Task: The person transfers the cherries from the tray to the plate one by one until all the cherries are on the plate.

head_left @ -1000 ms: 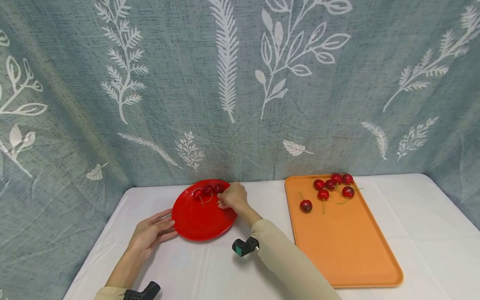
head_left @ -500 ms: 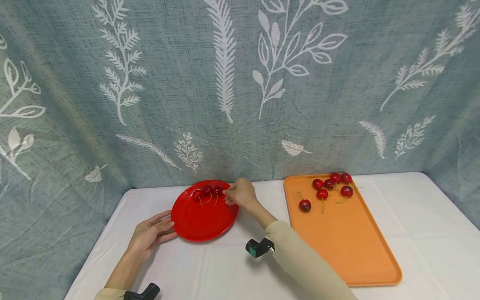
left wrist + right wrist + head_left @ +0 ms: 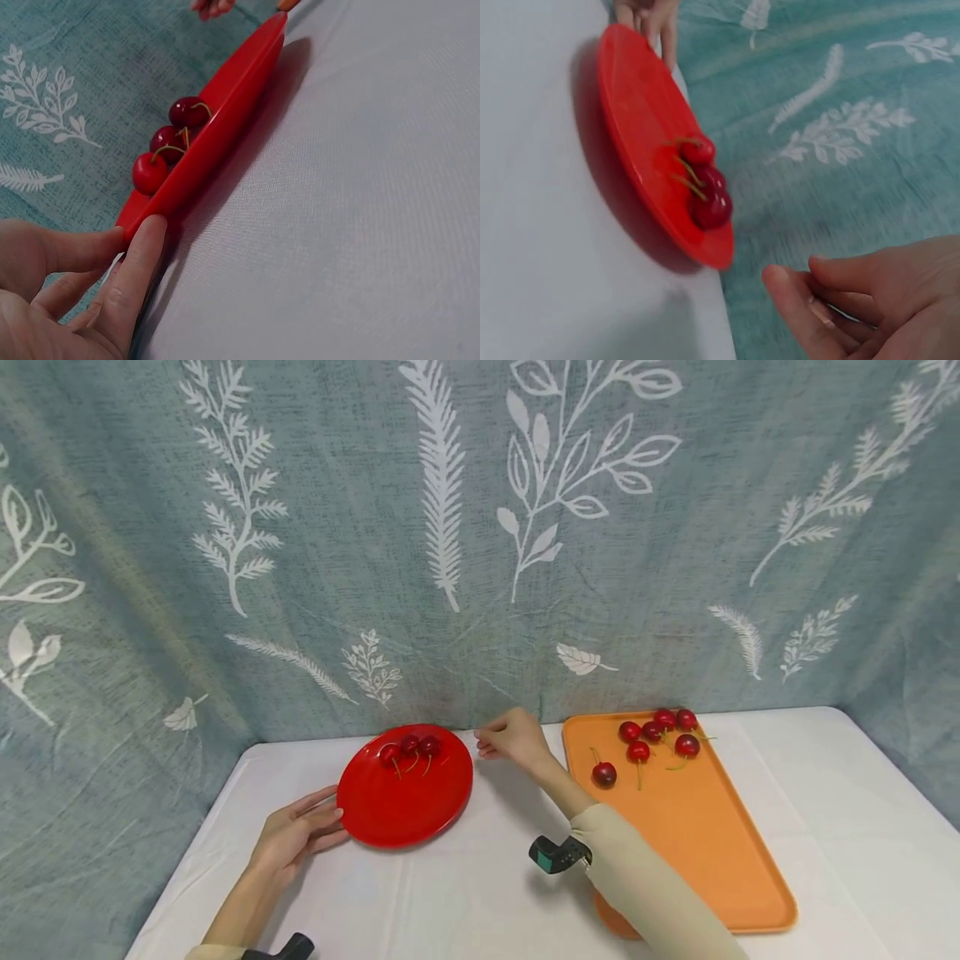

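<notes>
My left hand holds the left edge of a round red plate, its fingertips right at the rim. Three dark red cherries with green stems lie together near the back of the plate; the brightest cherry is the one closest to this hand. To the right of the plate, above the white cloth, my right hand is raised with loosely bent fingers. Nothing shows between its thumb and forefinger in the right wrist view.
On the right lies an orange tray with several cherries in its back half, one cherry apart from the others. My right sleeve passes over its left edge. Behind the white table hangs a blue-green patterned curtain.
My right hand has let go of a cherry at the back of the plate and moved off to the right, past the rim. The left hand stays at the plate.
</notes>
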A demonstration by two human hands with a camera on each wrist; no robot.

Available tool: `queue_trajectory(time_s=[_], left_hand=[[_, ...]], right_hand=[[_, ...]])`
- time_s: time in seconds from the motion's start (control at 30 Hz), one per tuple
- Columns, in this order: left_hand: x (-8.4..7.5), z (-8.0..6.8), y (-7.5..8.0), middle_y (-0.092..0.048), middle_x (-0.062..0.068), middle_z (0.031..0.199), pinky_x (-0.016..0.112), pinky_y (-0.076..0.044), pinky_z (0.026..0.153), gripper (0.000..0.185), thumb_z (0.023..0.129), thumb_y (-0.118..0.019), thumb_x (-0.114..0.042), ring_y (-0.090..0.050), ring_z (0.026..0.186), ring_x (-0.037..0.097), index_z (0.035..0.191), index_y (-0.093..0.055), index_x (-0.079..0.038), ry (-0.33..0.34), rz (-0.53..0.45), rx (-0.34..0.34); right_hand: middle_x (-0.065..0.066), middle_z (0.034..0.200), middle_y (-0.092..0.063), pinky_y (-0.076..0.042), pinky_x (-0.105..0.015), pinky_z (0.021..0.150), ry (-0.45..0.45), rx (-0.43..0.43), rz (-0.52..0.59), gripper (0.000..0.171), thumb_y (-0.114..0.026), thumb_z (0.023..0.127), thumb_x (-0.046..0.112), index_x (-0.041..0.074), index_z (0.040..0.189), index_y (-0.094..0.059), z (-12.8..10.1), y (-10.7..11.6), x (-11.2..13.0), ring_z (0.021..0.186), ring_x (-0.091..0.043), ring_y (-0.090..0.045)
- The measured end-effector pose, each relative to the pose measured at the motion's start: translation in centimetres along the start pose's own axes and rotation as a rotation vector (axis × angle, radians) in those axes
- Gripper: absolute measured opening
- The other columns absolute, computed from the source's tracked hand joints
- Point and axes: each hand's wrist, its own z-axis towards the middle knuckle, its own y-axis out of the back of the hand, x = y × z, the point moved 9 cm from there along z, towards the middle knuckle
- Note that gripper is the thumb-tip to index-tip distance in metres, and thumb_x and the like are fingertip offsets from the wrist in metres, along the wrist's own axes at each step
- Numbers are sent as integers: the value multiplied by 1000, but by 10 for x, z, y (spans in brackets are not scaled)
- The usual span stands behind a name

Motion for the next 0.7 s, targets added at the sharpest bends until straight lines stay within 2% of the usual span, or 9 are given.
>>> queue_trajectory(time_s=[0.13, 0.43, 0.7], left_hand=[[-1, -1, 0, -68, 3, 112, 37, -59, 79, 61, 96, -60, -4, -72, 85, 18, 149, -31, 6, -9, 5, 0], [2, -2, 0, -68, 1, 109, 37, -59, 79, 61, 95, -60, -3, -72, 84, 18, 149, -31, 7, -7, -8, 0], [0, 0, -1, -68, -1, 107, 37, -59, 79, 61, 95, -59, -2, -72, 84, 18, 149, -31, 7, -12, -12, 10]], right_hand=[[-23, 84, -71, -61, -29, 66, 19, -20, -16, 21, -64, 92, 2, -17, 101, -69, 0, 17, -3, 74, -28, -73], [-30, 91, -69, -60, -42, 76, 14, -62, -3, 22, -64, 92, 0, -19, 102, -67, -6, 53, -10, 80, -34, -72], [-28, 91, -70, -59, -42, 76, -11, -92, -63, 25, -63, 94, 4, -19, 105, -67, -20, 92, -21, 82, -35, -72]])
